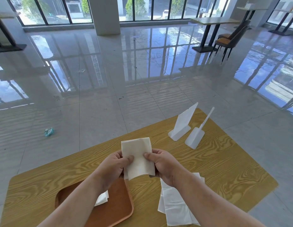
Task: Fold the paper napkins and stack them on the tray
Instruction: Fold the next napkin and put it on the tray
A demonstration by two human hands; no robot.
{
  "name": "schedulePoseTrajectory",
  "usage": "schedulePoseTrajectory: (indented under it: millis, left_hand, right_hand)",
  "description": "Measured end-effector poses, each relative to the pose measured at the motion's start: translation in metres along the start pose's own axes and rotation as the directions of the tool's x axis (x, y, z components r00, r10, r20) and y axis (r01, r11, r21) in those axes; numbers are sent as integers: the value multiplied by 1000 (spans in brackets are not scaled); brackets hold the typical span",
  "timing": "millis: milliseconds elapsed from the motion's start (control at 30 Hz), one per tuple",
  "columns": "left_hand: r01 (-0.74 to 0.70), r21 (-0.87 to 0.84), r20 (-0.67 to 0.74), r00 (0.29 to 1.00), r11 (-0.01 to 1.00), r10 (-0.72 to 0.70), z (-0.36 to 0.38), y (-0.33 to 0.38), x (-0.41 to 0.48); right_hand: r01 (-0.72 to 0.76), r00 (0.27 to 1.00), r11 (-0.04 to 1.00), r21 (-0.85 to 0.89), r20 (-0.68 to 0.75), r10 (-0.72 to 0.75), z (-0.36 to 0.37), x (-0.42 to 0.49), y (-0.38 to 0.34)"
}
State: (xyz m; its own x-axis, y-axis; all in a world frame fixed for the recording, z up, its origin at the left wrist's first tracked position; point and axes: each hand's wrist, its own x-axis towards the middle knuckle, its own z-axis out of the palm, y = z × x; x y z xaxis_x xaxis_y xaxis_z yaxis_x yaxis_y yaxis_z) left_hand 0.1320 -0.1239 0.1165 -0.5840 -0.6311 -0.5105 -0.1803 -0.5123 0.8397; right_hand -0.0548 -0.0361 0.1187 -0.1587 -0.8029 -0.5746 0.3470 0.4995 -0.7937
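A glossy tiled floor fills the upper half of the frame and mirrors the tall windows along the top edge, with a white pillar between them. In the upper right stand a dining table and dark chairs, and a crumpled teal wrapper lies on the floor at centre left. The lower half is taken by a yellow wood-grain bench. Just below the middle of the frame, both hands hold a white napkin up above the bench. The left hand pinches its left edge and the right hand its right edge, each with the thumb pressed on the near face and the fingers curled behind. At the lower left of the bench sits a brown tray with a folded napkin lying in it, partly hidden by the left forearm. At the lower right a loose pile of napkins lies flat on the bench beside the tray, partly under the right forearm. Toward the bench's far right corner stand two white plastic holders, close together.
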Motion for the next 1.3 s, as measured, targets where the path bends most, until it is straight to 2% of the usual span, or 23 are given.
schedulePoseTrajectory:
  millis: [133,300,500,567,700,933,1133,1300]
  left_hand:
    - [29,-58,-16,999,998,-30,-3,-5,4]
    - [-10,-205,24,1000,979,15,-13,-2,6]
    - [23,-202,25,1000,979,-18,-32,-6,5]
    - [34,-136,-33,999,990,-39,-36,-11,6]
    - [-27,41,-147,989,999,32,-47,-24,5]
    - [-41,85,-307,949,996,65,-78,-50,-3]
    - [73,171,-460,888,983,14,-120,-81,-13]
    - [135,157,-560,828,978,-24,-148,-115,-18]
  right_hand:
    - [7,1000,999,49,20,-8,1,6,-1]
    - [28,997,988,149,68,-39,5,10,-2]
    - [-23,995,988,155,95,8,15,22,5]
    - [-36,997,995,95,67,29,19,26,7]
    - [-29,999,996,-79,11,30,34,37,19]
    - [-128,992,977,-171,-41,123,67,61,48]
    - [-181,983,951,-251,-86,164,104,81,80]
    - [-174,985,871,-459,-73,159,127,96,111]
